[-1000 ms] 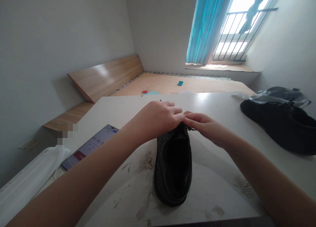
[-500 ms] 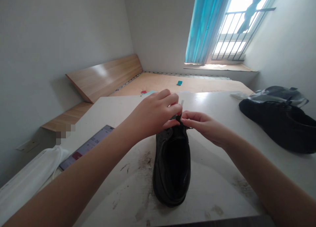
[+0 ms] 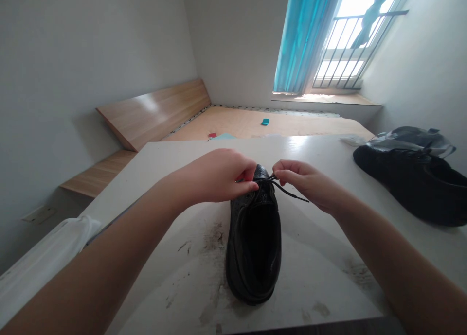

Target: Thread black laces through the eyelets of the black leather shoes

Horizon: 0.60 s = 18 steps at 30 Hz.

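Observation:
A black leather lace-up shoe (image 3: 253, 247) stands on the stained white table (image 3: 310, 276) with its opening towards me. My left hand (image 3: 219, 177) pinches the black shoelace (image 3: 288, 192) at the top of the shoe's eyelets. My right hand (image 3: 302, 182) is just to the right, its fingertips holding the same lace. One loose lace end runs out to the right beneath that hand. The left hand hides part of the shoe's eyelets.
A second black shoe (image 3: 408, 189) lies on a grey plastic bag (image 3: 412, 140) at the table's right. White cloth (image 3: 44, 257) lies at the left edge. Beyond the table are a wooden bed base (image 3: 255, 123) and a blue-curtained window (image 3: 302, 38).
My hands have drawn apart and lowered, and the lace now shows stretched between and beyond them. My left forearm has come to cover the phone that lay on the table's left.

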{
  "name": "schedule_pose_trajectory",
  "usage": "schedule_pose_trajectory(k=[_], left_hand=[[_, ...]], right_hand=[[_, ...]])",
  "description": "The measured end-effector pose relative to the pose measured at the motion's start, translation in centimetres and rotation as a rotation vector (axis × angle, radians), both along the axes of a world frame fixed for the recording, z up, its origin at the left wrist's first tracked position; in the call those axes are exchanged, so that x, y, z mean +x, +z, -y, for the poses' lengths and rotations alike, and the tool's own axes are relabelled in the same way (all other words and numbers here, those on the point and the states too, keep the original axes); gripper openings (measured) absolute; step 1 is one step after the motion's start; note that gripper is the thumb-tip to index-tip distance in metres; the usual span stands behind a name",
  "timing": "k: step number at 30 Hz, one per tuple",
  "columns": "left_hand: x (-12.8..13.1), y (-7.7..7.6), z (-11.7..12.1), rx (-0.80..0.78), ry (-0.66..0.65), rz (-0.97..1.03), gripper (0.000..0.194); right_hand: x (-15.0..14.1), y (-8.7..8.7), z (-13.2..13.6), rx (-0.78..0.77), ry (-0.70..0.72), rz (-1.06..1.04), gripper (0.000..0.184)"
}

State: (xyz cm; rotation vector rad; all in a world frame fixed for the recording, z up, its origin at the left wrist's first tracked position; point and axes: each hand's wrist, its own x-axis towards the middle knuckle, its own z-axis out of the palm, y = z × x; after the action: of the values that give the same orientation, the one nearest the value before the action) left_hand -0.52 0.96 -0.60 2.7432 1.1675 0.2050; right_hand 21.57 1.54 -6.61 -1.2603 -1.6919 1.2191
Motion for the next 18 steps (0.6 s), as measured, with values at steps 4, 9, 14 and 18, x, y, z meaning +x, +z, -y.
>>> schedule_pose_trajectory(k=[4,9,14,18], left_hand=[[-0.2,0.2,-0.1,-0.087,-0.010,0.107,0.019],[0.1,-0.2,-0.1,-0.061,0.033,0.116,0.015],[0.4,-0.4,0.2,-0.074,0.072,0.004,0.022],[0.4,-0.1,0.3,-0.161,0.028,-0.038,0.027]], right_hand=[[0.2,0.3,0.2,-0.054,0.089,-0.146,0.022],[-0.7,0.4,0.6,-0.188,0.179,-0.359,0.012],[-1.1,-0.5,0.6,-0.175,0.156,-0.350,0.018],[-1.1,-0.6,0.6,-0.192,0.025,-0.338,0.021]])
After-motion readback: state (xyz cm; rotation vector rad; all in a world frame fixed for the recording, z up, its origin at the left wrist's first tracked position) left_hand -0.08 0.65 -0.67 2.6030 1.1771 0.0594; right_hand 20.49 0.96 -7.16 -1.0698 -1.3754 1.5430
